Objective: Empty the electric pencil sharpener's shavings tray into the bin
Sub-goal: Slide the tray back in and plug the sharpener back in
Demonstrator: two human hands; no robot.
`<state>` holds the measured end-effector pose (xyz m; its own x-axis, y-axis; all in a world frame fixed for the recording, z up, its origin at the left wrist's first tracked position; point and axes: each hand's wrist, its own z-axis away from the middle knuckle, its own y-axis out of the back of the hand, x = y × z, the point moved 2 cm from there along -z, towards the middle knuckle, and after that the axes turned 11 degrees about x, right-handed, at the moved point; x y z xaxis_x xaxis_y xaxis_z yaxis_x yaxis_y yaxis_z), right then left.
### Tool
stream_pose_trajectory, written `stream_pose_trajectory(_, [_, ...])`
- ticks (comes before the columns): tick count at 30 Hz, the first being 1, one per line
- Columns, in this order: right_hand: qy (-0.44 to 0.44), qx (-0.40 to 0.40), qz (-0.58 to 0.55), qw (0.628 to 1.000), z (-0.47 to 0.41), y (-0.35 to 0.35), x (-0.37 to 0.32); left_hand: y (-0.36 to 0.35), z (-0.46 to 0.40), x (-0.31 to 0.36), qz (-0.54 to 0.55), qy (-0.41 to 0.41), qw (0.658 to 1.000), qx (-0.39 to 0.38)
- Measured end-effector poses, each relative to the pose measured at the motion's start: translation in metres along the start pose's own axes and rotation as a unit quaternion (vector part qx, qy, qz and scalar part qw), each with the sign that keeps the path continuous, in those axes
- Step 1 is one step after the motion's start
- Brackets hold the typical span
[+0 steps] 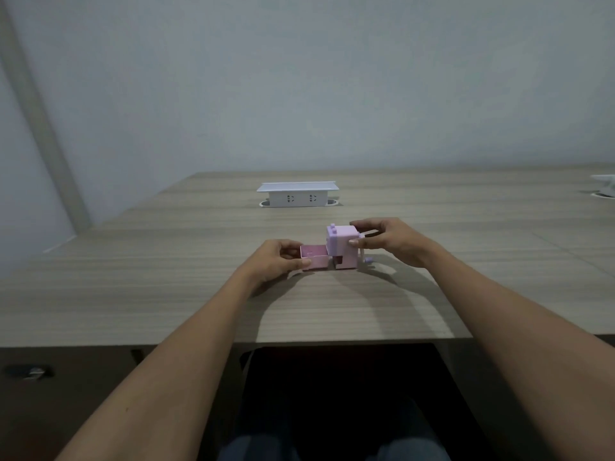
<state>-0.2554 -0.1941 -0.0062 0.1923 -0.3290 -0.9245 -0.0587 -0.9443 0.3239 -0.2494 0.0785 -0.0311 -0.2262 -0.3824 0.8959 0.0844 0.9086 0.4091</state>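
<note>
The left hand [278,257] pinches the pink shavings tray [314,257], drawn out left of the pencil sharpener [344,247], which the right hand [389,239] clasps on the wooden table [166,294]. A white socket box [297,194] stands far behind. The tray's contents are unclear.

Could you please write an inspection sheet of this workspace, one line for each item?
Surface: wood-grain desk, flat, no shavings visible.
Job's things: pink sharpener upright on the desk; shavings tray pulled out to its left, contents too small to tell; no bin in view.
Clutter: white socket box at the back; a white object at the far right edge.
Grippers: left hand fingers pinch the tray; right hand fingers hold the sharpener body.
Cables: nothing seen.
Surroundings: plain grey wall; dark space under the desk.
</note>
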Motion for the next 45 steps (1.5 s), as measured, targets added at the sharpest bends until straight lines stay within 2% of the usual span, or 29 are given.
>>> stream_pose_trajectory(16, [-0.003,-0.006,-0.046,0.999,-0.003,-0.003,0.012,-0.006,0.000,0.000,-0.007,-0.015,1.000,0.003])
stream_pose_trajectory(25, [0.006,-0.018,-0.027,0.999,-0.012,-0.011,0.011,-0.024,-0.003,-0.002,0.025,-0.032,0.999,0.013])
stream_pose_trajectory(36, [0.008,0.007,-0.036,0.999,-0.009,-0.012,0.011,-0.039,-0.015,0.001,0.039,-0.029,0.999,-0.020])
stream_pose_trajectory(41, [-0.014,-0.015,-0.041,0.999,-0.003,-0.016,0.021,-0.044,-0.016,0.008,0.089,-0.072,0.993,0.032])
stream_pose_trajectory(45, [-0.018,-0.009,-0.038,0.999,-0.021,-0.008,0.027,-0.047,-0.040,0.008,0.105,-0.050,0.993,0.031])
